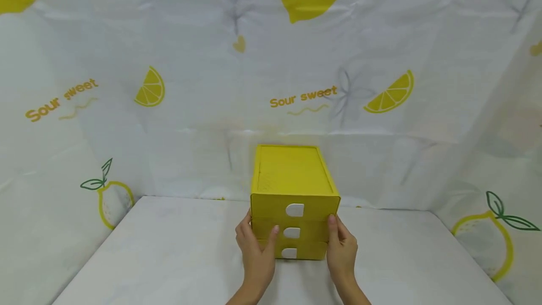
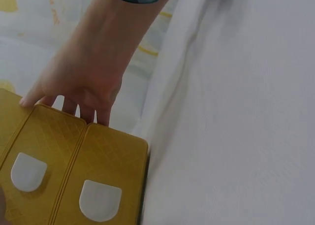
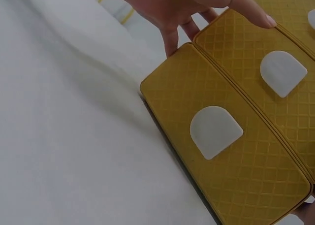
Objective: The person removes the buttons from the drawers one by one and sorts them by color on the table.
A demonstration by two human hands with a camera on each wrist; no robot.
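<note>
Head view: yellow drawer box (image 1: 296, 173) held from both sides

Nearest, the left hand (image 1: 258, 254) and right hand (image 1: 344, 252) are clamped on the box's left and right sides. The left thumb (image 1: 273, 235) lies on the front; the right thumb (image 1: 332, 228) sits at the right front edge. Some fingers are hidden behind the sides. The box is around the middle of the white table (image 1: 169, 248), left to right; whether its base rests fully there, I cannot tell. Its 3 drawers (image 1: 269, 208) face near, each with 1 white tab (image 1: 295, 210).

If the box were tipped toward the near side, drawers could slide out, since little seems to brace their fronts. An uneven squeeze from the 2 hands might twist it, or let 1 side slip.

Farther back, the printed backdrop (image 1: 203, 107) rises at the table's far edge and would likely stop or snag the box if pushed far.
</note>
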